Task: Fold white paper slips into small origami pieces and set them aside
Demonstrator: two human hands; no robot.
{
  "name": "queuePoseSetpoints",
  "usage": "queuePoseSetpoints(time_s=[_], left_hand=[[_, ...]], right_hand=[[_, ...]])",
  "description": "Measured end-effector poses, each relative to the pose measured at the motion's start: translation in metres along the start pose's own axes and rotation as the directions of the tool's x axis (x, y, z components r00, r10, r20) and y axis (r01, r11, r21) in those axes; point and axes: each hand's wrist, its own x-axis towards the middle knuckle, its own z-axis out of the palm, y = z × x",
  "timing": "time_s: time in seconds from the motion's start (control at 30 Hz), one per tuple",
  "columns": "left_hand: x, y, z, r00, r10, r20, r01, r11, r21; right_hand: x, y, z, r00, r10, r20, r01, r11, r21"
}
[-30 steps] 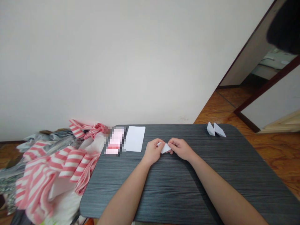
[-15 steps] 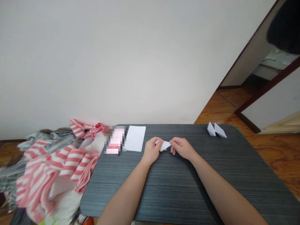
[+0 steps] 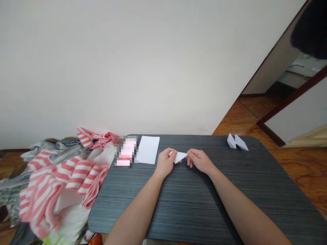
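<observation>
- I observed the left hand (image 3: 166, 163) closed in a pinch, thumb and fingers gripping the left end of a folded white paper triangle (image 3: 179, 157).
- I observed the right hand (image 3: 200, 161) curled, with its fingertips (image 3: 188, 155) at the triangle's right tip; I could not tell whether they were pinching it.
- I located the triangle above the near half of the counter (image 3: 178, 204), held clear between both hands.
- I logged a flat white paper sheet (image 3: 148, 149) lying on the counter, beyond and left of the left hand.
- Just left of that sheet, I noted a pink item (image 3: 127, 152), too pixelated to identify.
- Near the far right corner of the counter, I logged two folded paper pieces (image 3: 237, 142), side by side and touching.
- Past the counter's left edge, I recorded a heap of pink-and-white striped material (image 3: 76, 173).
- Beyond the counter's right side, I recorded a wooden floor (image 3: 301, 166).
</observation>
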Motion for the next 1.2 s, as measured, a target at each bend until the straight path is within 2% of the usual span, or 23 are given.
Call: queuePoseSetpoints(time_s=[0.2, 0.47, 0.63, 0.77, 1.2], left_hand=[[0.0001, -0.0004, -0.0012, 1.000, 0.007, -0.008, -0.007, 1.000, 0.005], [0.0000, -0.0013, -0.0007, 1.000, 0.018, -0.004, -0.018, 1.000, -0.017], [0.0003, -0.0028, -0.0015, 1.000, 0.030, -0.007, -0.030, 0.999, 0.012], [-0.0001, -0.0032, -0.0015, 1.000, 0.025, 0.006, -0.025, 0.999, 0.019], [0.0005, 0.0003, 0.0006, 0.996, -0.020, 0.084, 0.026, 0.997, -0.072]], right_hand=[[0.0001, 0.0044, -0.0034, 1.000, 0.008, -0.008, -0.008, 0.997, 0.077], [-0.0018, 0.0010, -0.0014, 0.996, -0.085, -0.004, 0.085, 0.996, -0.025], [-0.0030, -0.0040, -0.0021, 0.995, -0.096, -0.008, 0.096, 0.994, -0.046], [-0.0030, -0.0042, -0.0019, 0.994, -0.099, 0.041, 0.101, 0.994, -0.037], [-0.0046, -0.0046, -0.0020, 0.992, -0.120, 0.035, 0.122, 0.988, -0.093]])
